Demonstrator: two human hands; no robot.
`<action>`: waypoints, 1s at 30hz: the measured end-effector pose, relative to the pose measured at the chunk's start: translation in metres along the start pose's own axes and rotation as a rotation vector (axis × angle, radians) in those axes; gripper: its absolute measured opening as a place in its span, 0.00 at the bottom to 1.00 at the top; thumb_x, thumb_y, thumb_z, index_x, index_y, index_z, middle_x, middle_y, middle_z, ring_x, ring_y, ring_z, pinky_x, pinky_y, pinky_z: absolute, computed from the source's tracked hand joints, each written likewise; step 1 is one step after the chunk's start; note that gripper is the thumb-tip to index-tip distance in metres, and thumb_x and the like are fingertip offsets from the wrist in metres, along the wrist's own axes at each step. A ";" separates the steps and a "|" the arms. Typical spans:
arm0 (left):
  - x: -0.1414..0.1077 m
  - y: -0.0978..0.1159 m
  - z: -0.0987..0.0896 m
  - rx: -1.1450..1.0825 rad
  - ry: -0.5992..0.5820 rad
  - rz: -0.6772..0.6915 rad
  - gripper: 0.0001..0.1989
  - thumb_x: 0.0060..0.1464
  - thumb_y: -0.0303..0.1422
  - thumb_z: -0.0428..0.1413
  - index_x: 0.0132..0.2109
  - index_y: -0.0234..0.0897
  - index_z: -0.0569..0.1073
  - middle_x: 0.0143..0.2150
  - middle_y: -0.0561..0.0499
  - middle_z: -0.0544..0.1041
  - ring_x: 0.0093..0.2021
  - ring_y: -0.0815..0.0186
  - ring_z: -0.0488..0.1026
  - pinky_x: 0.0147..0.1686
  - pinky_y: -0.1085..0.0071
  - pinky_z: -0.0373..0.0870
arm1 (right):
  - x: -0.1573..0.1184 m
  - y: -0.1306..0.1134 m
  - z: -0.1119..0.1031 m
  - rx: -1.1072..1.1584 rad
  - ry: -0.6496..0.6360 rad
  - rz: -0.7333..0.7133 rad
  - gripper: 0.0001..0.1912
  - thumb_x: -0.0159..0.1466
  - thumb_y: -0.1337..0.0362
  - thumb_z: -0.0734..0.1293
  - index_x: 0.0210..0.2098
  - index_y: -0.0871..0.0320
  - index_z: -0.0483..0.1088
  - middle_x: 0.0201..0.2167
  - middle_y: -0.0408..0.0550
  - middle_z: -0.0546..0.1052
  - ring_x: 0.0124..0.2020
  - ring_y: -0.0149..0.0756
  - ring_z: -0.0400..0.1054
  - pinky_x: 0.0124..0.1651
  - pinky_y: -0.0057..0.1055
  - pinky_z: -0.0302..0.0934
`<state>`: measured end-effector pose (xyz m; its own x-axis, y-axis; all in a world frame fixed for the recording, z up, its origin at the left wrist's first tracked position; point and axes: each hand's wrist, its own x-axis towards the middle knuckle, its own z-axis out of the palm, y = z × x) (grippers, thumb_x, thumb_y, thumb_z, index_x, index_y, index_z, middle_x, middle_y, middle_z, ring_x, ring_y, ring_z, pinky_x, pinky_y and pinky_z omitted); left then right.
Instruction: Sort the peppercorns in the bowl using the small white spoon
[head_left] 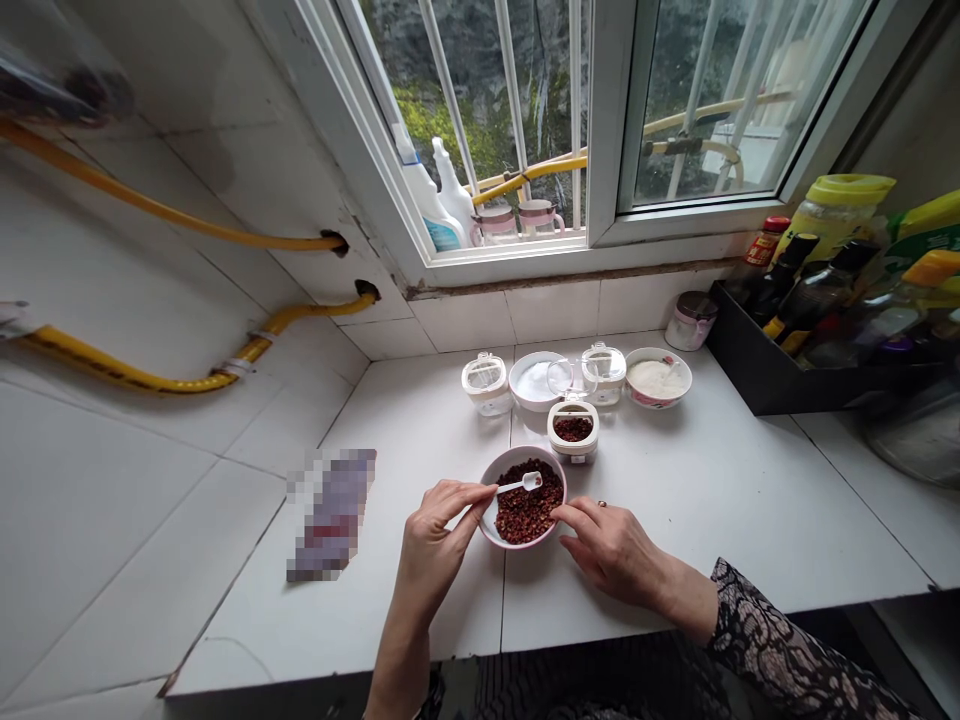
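Between finger and thumb my left hand pinches the handle of a small white spoon, held over a bowl of dark red peppercorns. The spoon's scoop has a little reddish bit in it. My right hand has its fingers closed on the bowl's right rim. Just behind the bowl stands a small clear jar with a white rim, its lid raised and peppercorns inside.
Behind are two more white-rimmed jars, a bowl of white grains and a bowl of pale powder. A black bottle box stands right; a blurred packet lies left.
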<state>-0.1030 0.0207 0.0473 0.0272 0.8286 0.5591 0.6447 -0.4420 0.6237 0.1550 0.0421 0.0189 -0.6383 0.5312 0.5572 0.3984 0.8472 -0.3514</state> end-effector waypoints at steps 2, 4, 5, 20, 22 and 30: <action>0.002 0.000 0.000 -0.048 0.022 -0.036 0.06 0.62 0.35 0.60 0.42 0.44 0.83 0.35 0.52 0.84 0.35 0.63 0.79 0.37 0.67 0.75 | 0.001 0.000 0.000 -0.003 0.005 -0.005 0.17 0.69 0.71 0.60 0.58 0.59 0.60 0.42 0.54 0.78 0.35 0.38 0.76 0.34 0.30 0.70; 0.007 0.003 0.000 -0.068 0.054 -0.051 0.06 0.61 0.35 0.61 0.42 0.44 0.83 0.35 0.52 0.83 0.35 0.64 0.79 0.36 0.68 0.76 | 0.001 -0.001 -0.001 -0.011 0.015 -0.015 0.16 0.70 0.71 0.59 0.57 0.60 0.61 0.42 0.54 0.78 0.35 0.38 0.76 0.33 0.30 0.70; 0.011 0.005 -0.001 -0.067 0.073 -0.048 0.06 0.61 0.35 0.61 0.42 0.43 0.83 0.36 0.51 0.83 0.35 0.64 0.80 0.36 0.68 0.77 | 0.002 -0.001 -0.001 -0.015 0.019 -0.017 0.16 0.70 0.71 0.59 0.57 0.60 0.61 0.41 0.54 0.78 0.35 0.38 0.76 0.32 0.30 0.70; 0.055 0.035 0.039 0.311 0.036 0.590 0.15 0.67 0.23 0.51 0.56 0.33 0.76 0.44 0.42 0.82 0.42 0.59 0.75 0.44 0.62 0.76 | -0.001 -0.001 0.002 -0.017 -0.016 0.026 0.16 0.69 0.71 0.61 0.57 0.60 0.62 0.41 0.53 0.78 0.34 0.37 0.76 0.32 0.30 0.68; 0.048 0.032 0.033 0.235 0.102 0.503 0.15 0.65 0.21 0.53 0.54 0.35 0.77 0.43 0.44 0.82 0.41 0.61 0.76 0.44 0.65 0.76 | -0.001 -0.001 0.001 -0.006 -0.027 0.033 0.17 0.69 0.71 0.62 0.57 0.60 0.62 0.42 0.53 0.78 0.35 0.37 0.76 0.33 0.29 0.68; 0.016 0.004 0.000 0.009 -0.020 0.095 0.08 0.64 0.29 0.58 0.44 0.41 0.82 0.37 0.49 0.82 0.36 0.64 0.79 0.35 0.70 0.76 | 0.000 -0.001 -0.001 -0.010 -0.001 0.003 0.16 0.70 0.70 0.59 0.57 0.59 0.61 0.42 0.53 0.78 0.35 0.37 0.76 0.33 0.30 0.70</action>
<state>-0.0996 0.0319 0.0587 0.1040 0.7899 0.6043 0.6452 -0.5160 0.5635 0.1549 0.0414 0.0200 -0.6376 0.5340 0.5553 0.4072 0.8455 -0.3454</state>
